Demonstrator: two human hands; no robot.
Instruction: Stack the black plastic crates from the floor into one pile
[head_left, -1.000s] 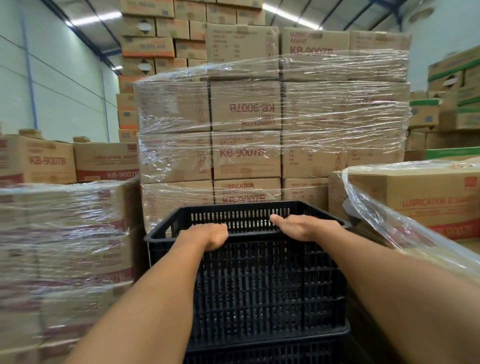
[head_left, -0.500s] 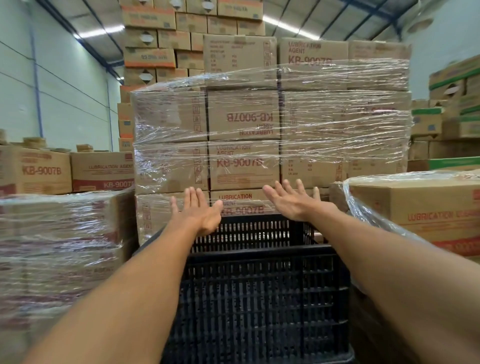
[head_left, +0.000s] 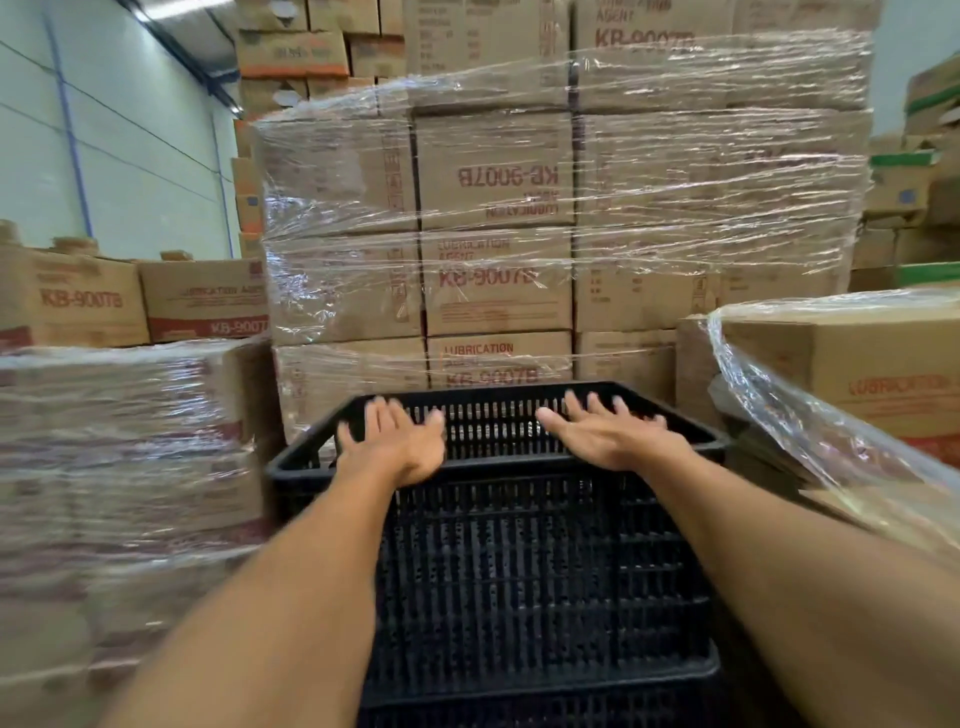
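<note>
A black slatted plastic crate (head_left: 519, 571) sits on top of another black crate (head_left: 545, 712), whose rim shows at the bottom of the view. My left hand (head_left: 400, 441) hovers over the top crate's near rim with its fingers spread, holding nothing. My right hand (head_left: 608, 434) is beside it over the same rim, also flat and spread. Whether either palm touches the rim I cannot tell. Both forearms reach in from the bottom of the view.
A tall shrink-wrapped pallet of cardboard boxes (head_left: 498, 260) stands right behind the crates. A lower wrapped pallet (head_left: 119, 467) flanks the left, and boxes under loose plastic film (head_left: 852, 374) flank the right. More cartons are piled behind.
One second ago both hands gripped the top crate's near rim. They let go, lifted with fingers spread, and now hang lower over the rim. The view has tilted slightly down.
</note>
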